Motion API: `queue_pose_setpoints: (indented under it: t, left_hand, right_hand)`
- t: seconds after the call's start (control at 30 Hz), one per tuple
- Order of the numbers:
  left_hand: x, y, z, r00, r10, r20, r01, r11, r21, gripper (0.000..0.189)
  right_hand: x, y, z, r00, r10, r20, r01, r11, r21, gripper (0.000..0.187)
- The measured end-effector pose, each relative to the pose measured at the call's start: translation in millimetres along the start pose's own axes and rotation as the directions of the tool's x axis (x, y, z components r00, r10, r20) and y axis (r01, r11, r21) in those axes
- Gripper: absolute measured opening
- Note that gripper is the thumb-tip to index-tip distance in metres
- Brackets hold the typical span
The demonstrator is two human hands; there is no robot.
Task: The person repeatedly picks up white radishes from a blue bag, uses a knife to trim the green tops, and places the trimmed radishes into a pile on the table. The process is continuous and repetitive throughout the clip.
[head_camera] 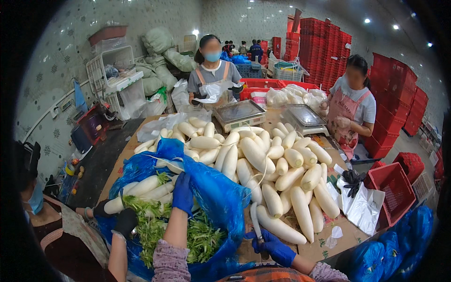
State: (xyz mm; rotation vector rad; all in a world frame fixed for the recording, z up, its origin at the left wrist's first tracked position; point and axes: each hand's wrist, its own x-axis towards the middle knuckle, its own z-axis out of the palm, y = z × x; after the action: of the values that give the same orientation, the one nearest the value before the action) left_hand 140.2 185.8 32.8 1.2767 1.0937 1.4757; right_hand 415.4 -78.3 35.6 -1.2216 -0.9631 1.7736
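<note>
My right hand [273,247], in a blue glove, grips a knife [256,222] whose blade points away from me beside a white radish [280,225] at the pile's near edge. My left hand [182,194], also blue-gloved, reaches over an open blue plastic bag [220,190]; its fingertips are at the bag's inner side near the radishes, and whether they grip anything is hidden. Inside the bag lie several white radishes [144,187] and cut green leaf stalks [204,236]. A large heap of trimmed white radishes [253,151] covers the middle of the table.
At left, a co-worker's black-gloved hands [125,222] hold a radish over the bag. Two co-workers stand across the table [331,252] behind two scales [239,112]. White plastic bags [361,204], black gloves [353,181] and a red crate [393,194] are at right.
</note>
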Motion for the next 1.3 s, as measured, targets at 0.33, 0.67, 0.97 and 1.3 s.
queue_pose_setpoints:
  t: [0.33,0.67,0.97,1.3]
  left_hand:
    - [-6.1,-7.8,-17.2,0.943,-0.082,0.322,0.267,0.765,-0.586,0.039]
    - [-108.7,28.9,-30.3,0.965,-0.255,0.059,0.211,0.624,-0.753,0.042]
    - [-188.5,87.3,20.5,0.999,0.036,0.015,-0.031,0.966,-0.258,0.035]
    - [-257.4,70.7,8.9,0.892,0.179,0.415,-0.398,0.744,0.536,0.060]
  right_hand:
    - [104.2,-16.7,55.8,0.991,-0.090,0.100,0.097,0.993,-0.072,0.048]
    - [97.8,-63.2,5.9,0.937,-0.158,-0.312,0.211,0.967,0.143,0.015]
    - [39.4,-41.2,47.2,0.962,0.208,0.177,-0.264,0.873,0.410,0.033]
    - [54.3,-13.2,52.0,0.994,-0.061,-0.089,0.086,0.946,0.312,0.035]
